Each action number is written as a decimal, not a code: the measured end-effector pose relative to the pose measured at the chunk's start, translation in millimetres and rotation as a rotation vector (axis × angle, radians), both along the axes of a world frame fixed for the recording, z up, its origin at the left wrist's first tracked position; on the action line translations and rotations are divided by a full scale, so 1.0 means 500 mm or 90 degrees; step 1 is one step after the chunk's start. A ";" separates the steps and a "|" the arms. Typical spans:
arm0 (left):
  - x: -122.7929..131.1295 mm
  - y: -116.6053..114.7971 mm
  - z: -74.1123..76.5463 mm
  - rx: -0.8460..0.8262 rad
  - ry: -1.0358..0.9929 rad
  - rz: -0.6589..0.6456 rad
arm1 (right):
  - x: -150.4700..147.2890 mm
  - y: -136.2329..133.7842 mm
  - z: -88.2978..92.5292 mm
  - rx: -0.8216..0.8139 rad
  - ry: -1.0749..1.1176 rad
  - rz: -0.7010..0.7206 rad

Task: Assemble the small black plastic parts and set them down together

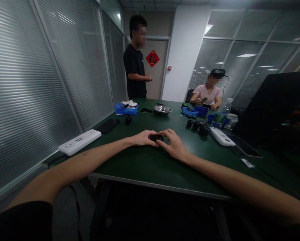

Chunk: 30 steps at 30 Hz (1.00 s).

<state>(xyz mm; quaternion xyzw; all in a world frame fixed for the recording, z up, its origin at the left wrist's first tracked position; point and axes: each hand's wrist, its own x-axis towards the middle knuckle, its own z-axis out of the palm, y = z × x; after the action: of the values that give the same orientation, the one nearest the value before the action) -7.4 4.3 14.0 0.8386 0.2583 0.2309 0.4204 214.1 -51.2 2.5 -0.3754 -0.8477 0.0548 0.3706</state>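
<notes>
Both my arms reach out over a dark green table (144, 167). My left hand (142, 138) and my right hand (173, 144) meet on a small black rounded object (156, 137) that lies on the tabletop. Fingers of both hands are curled round it from either side, pinching it between them. Most of the object is hidden by the fingers.
A white power bank (79, 142) and a black phone (107, 125) lie to the left. Black parts (197, 126), a white device (222, 137), a water bottle (221, 115), blue trays (126, 108) and a metal bowl (162, 109) sit farther back. One person stands, another sits.
</notes>
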 end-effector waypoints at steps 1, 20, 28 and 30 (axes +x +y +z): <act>0.000 0.001 -0.001 0.007 0.000 0.001 | 0.001 0.001 -0.001 0.001 -0.002 0.006; -0.004 0.007 -0.005 0.016 0.023 0.006 | -0.003 -0.004 0.001 -0.005 -0.014 0.029; -0.003 0.002 -0.002 0.002 0.004 -0.003 | 0.001 -0.005 0.002 -0.006 -0.032 0.061; -0.003 0.002 -0.003 0.001 0.001 -0.001 | -0.001 -0.006 0.001 0.005 -0.030 0.061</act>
<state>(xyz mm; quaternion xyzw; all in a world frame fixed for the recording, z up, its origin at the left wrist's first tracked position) -8.8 5.5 12.5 0.8392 0.2576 0.2301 0.4200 213.8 -54.0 3.3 -0.3342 -0.8734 0.0606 0.3490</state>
